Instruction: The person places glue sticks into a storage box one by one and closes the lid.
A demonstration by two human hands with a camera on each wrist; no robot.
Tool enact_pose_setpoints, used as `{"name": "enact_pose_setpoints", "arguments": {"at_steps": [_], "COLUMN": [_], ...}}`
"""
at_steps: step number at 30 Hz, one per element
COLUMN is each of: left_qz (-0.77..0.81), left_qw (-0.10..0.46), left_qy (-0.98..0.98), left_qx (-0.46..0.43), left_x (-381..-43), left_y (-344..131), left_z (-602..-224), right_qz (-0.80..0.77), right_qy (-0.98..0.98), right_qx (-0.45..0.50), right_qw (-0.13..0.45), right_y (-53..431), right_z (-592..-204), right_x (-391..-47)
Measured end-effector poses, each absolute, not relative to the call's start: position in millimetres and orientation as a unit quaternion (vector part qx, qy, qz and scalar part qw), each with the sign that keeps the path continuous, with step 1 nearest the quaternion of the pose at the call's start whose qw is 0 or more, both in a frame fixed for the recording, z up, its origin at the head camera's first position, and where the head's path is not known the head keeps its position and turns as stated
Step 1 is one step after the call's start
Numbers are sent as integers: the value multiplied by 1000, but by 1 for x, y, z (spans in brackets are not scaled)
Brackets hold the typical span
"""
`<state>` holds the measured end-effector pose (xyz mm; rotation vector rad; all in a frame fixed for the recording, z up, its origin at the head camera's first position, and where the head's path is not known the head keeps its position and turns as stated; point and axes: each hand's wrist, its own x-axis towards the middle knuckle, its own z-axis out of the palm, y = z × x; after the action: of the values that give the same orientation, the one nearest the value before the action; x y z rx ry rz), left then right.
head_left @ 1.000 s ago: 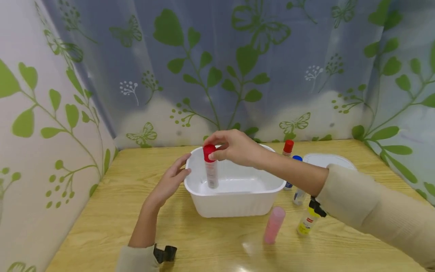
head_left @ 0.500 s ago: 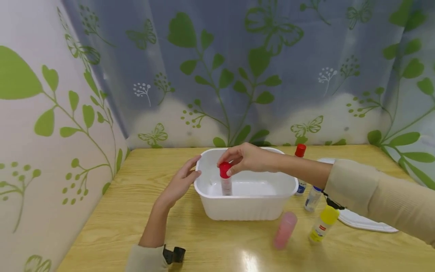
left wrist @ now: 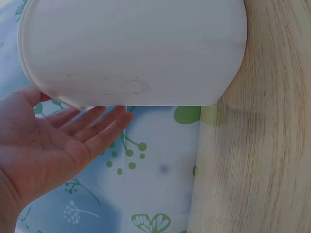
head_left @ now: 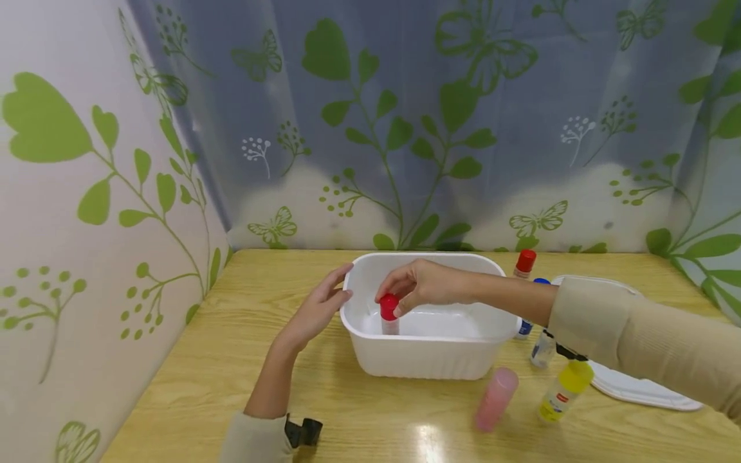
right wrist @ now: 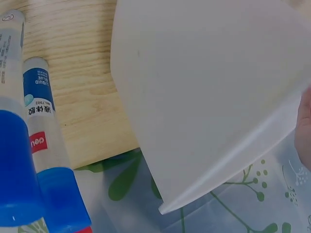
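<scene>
My right hand (head_left: 431,283) pinches the red cap of a glue bottle (head_left: 390,321) between thumb and fingers. The bottle stands upright inside a white plastic tub (head_left: 428,359), its lower part hidden by the tub's front wall. At the tub's left end my left hand (head_left: 315,312) touches the rim. In the left wrist view that hand (left wrist: 53,138) has its fingers extended along the tub's edge. Only a sliver of my right hand (right wrist: 304,133) shows in the right wrist view, beyond the tub wall (right wrist: 204,87).
Right of the tub stand a pink bottle (head_left: 496,400), a yellow-capped glue bottle (head_left: 566,391), another red-capped bottle (head_left: 525,262) and blue-capped liquid glue bottles (right wrist: 46,121). A white lid (head_left: 637,384) lies under my right forearm. A patterned curtain (head_left: 370,141) hangs behind the table (head_left: 191,399).
My right hand has lowered the red-capped glue bottle deeper into the tub. The left hand has stayed at the rim. The head view has shifted, so the scene sits further right.
</scene>
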<state>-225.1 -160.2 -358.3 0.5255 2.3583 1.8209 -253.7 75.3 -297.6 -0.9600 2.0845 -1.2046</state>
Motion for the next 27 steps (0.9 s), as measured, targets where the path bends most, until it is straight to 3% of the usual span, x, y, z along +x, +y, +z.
{"name": "enact_pose_setpoints", "arguments": {"at_steps": [27], "left_qz": [611], "left_qw": [61], "left_qy": [769], "left_qx": [178], "left_x": [-224], "left_y": [-161], "left_z": [-357], "right_qz": [-428], "right_qy": [774], "right_qx": [-382], "right_qw": [268], "right_y": [49], "right_z": [-317], "right_x": [-243]}}
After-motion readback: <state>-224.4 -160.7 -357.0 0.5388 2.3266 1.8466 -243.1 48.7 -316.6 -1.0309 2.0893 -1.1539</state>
